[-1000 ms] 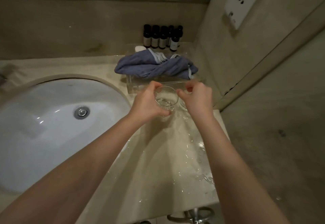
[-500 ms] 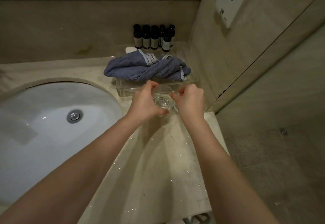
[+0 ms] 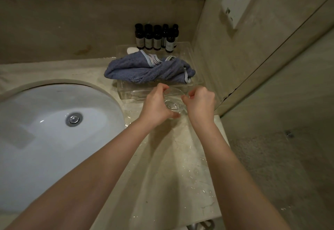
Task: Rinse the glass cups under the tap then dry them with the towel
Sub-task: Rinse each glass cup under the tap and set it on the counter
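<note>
The clear tray (image 3: 126, 92) and the heaped towel (image 3: 144, 70) are blocking the counter's (image 3: 162, 166) back right corner; dark bottles (image 3: 156, 37) are lining the back edge behind them; the wall (image 3: 226, 67) is closing the right edge; wet counter toward the front edge is lying open.

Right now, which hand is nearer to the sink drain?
The left hand. It grips the glass cup on the side facing the sink drain; the right hand pinches the cup's rim on the far side, toward the wall.

Wet beige stone countertop (image 3: 168, 172), inset white basin (image 3: 45, 132), clear tray (image 3: 126, 92) at back corner
</note>
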Demonstrator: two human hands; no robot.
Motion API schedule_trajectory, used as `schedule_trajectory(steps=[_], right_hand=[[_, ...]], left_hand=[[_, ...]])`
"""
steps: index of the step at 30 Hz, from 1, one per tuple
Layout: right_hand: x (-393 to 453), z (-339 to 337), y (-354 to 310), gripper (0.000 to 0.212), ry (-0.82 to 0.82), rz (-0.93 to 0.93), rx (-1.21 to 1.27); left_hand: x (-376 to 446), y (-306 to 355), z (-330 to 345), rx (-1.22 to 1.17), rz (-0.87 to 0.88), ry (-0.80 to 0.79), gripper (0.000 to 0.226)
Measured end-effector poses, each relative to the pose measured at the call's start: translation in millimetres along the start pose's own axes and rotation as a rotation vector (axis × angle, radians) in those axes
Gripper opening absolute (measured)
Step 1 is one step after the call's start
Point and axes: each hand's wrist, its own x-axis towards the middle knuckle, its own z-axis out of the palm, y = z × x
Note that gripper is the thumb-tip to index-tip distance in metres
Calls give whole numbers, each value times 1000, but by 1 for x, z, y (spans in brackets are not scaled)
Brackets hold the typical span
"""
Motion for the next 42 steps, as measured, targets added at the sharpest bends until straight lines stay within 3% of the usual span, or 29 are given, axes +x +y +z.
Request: schedule_trajectory(steps=[7,14,17,31,42], right_hand=[[-15,5,-14,32,120,-176,25],[-40,33,-73,45,-346,-434,-81],[-59,56,-108,52,-461,-483,-123],[-164,191,-312,55,-683,-743,-240],[-238,248,-382,57,-797,-854,-271]], left_hand=[[0,-7,-11,7,41,-57,100],[-17,-59,-86,102,26,-22,79],[-31,-96,-134,183,-31,-23,77],[-125,-265,-357,353,-294,61,71],[-189,-320,-419,277,-389,14,65]])
